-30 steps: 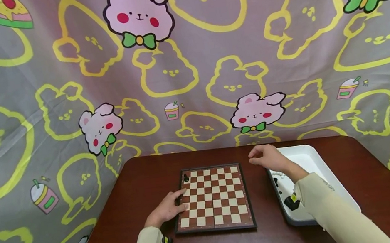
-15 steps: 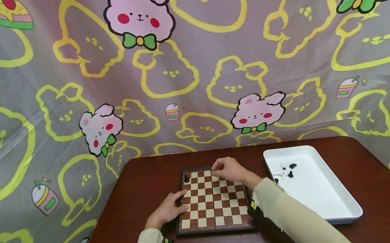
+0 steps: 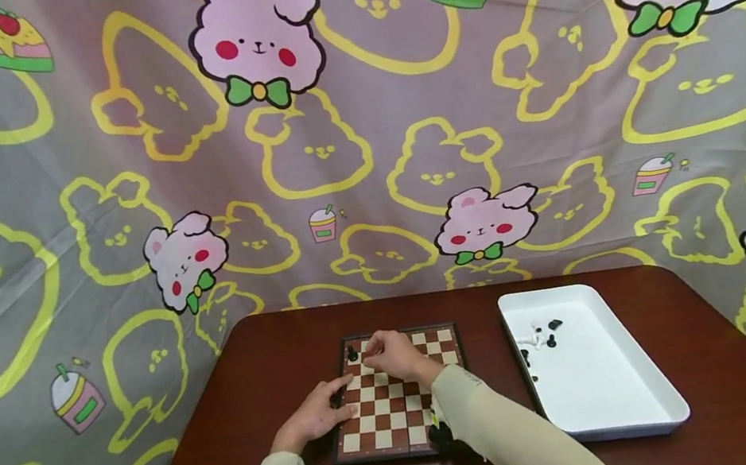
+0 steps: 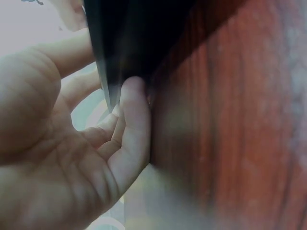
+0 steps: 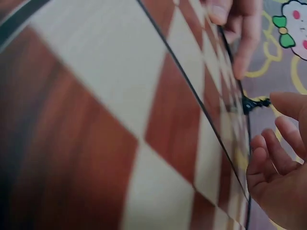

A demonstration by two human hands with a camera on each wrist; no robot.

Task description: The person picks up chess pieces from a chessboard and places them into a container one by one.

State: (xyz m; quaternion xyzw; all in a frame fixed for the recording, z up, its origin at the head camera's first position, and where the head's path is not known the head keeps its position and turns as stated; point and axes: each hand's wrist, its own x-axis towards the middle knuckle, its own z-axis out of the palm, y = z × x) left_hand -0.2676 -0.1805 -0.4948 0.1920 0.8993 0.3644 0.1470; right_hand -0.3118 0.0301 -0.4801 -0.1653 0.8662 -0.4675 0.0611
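Observation:
A brown and cream chessboard (image 3: 373, 428) lies flat on the table. My left hand (image 3: 313, 414) grips its left edge; in the left wrist view the thumb and curled fingers (image 4: 134, 110) lie on either side of the dark edge. One small black chess piece (image 3: 352, 354) stands at the board's far left corner. My right hand (image 3: 395, 356) is over the far part of the board, fingertips drawn together close to that piece. In the right wrist view a black chess piece (image 5: 254, 103) appears right at a fingertip (image 5: 283, 103). Whether the fingers hold a piece is hidden.
A white tray (image 3: 606, 390) stands on the right of the table (image 3: 268, 353), with several black and white chess pieces (image 3: 540, 336) at its far left. A patterned curtain (image 3: 354, 107) hangs behind the table. Dark wrist cameras sit below both wrists.
My right hand has moved left from beside the tray, across the board, to near the black chess piece in the far left corner. The left hand keeps its grip on the board.

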